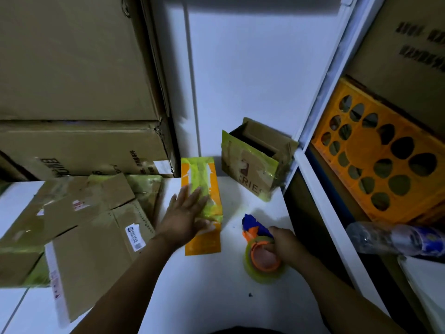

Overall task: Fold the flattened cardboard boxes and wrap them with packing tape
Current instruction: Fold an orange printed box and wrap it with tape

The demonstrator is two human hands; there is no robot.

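Observation:
An orange box point(204, 239) wrapped with yellowish tape lies on the white table point(197, 290) in the middle. My left hand point(186, 214) rests flat on it with straight fingers. To the right, my right hand point(283, 244) grips a tape dispenser point(263, 257) with a blue and orange handle and a yellowish tape roll, which sits on the table. A brown box point(250, 169) with tape on it stands open at the back right. Flattened and taped cardboard boxes point(91, 227) are piled at the left.
Large cardboard cartons point(77, 92) are stacked behind the pile at the left. A white wall panel point(252, 80) stands behind the table. A shelf at the right holds an orange perforated crate point(382, 162) and a plastic bottle point(395, 238).

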